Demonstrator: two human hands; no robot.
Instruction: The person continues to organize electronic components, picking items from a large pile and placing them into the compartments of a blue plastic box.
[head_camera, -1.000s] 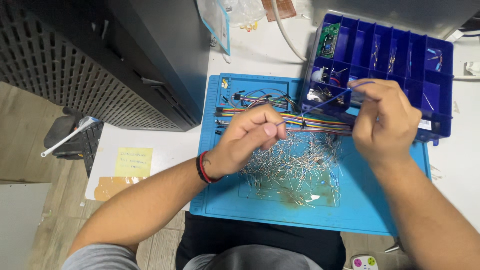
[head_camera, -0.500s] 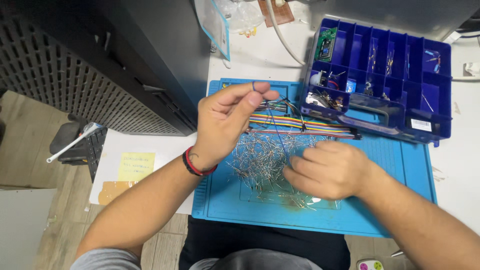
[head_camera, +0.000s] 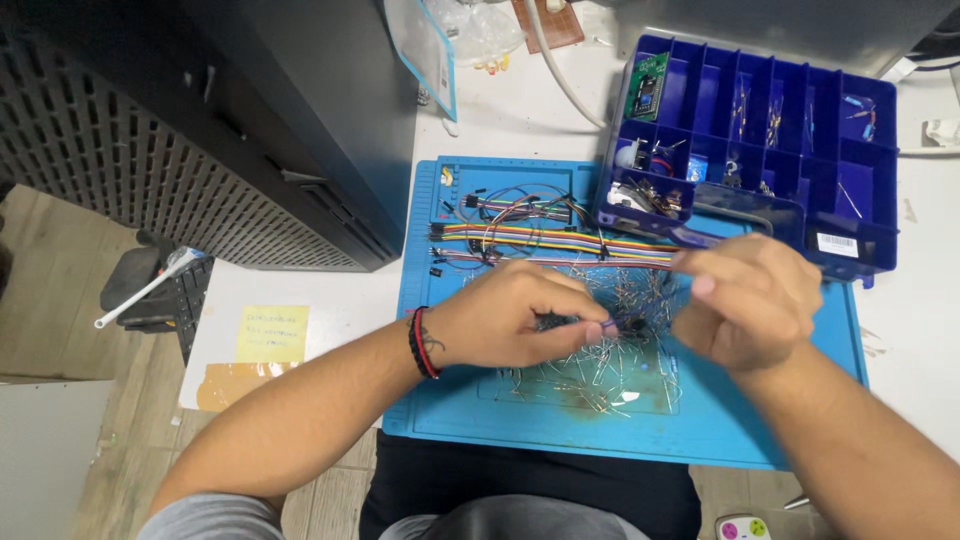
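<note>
The person sat at a white bench (head_camera: 330, 290) with a blue mat (head_camera: 720, 430) on it. Both hands were over a heap of thin metal parts (head_camera: 610, 365) in the middle of the mat.

The left hand (head_camera: 505, 320) was curled low over the heap. Its fingers were pinched on a small purple wire (head_camera: 606, 325), which poked out at the fingertips, just above the heap. A red and black band (head_camera: 420, 343) went round that wrist.

The right hand (head_camera: 750, 300) was just beside it, a little higher. It looked blurry. Its fingers were bent in, but I could not tell if it had hold of anything.

Behind the hands, a flat strip of rainbow wires (head_camera: 560, 240) lay across the mat. Some loose wires (head_camera: 520, 205) sat curled up past that. A blue box (head_camera: 850, 230) with many small bins stood at the far right, partly on the mat. A green board (head_camera: 647, 88) stood in one far bin.

A yellow note (head_camera: 272, 333) lay on the bench to the left.
</note>
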